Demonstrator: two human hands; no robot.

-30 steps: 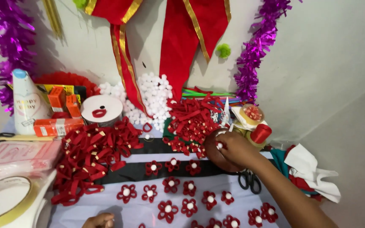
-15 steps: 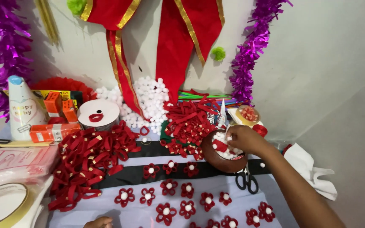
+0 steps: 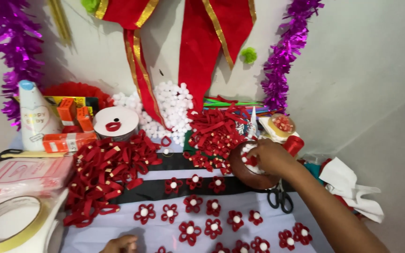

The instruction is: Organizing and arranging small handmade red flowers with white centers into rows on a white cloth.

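Note:
My right hand (image 3: 272, 157) reaches over a dark brown bowl (image 3: 247, 175) at the right of the table, its fingers closed on a small red ribbon flower with a white centre (image 3: 251, 160). More such flowers lie inside the bowl. Several finished red ribbon flowers (image 3: 193, 204) are laid out in rows on the white and black cloth below. Only the knuckles of my left hand (image 3: 120, 244) show at the bottom edge; what it holds is hidden. Piles of red ribbon loops (image 3: 104, 171) lie on the left and behind the bowl (image 3: 216, 131).
White pompoms (image 3: 169, 110) are heaped at the back. Black scissors (image 3: 280, 199) lie under my forearm. A roll of tape (image 3: 10, 222), a white cone hat (image 3: 33, 115), orange boxes (image 3: 69, 140) and a round white lid (image 3: 116, 122) stand at the left. White cloth (image 3: 350, 187) at the right.
My right hand has stayed at the brown bowl, settling lower over it with a flower in its fingers. The camera view has shifted slightly. My left hand remains at the bottom edge.

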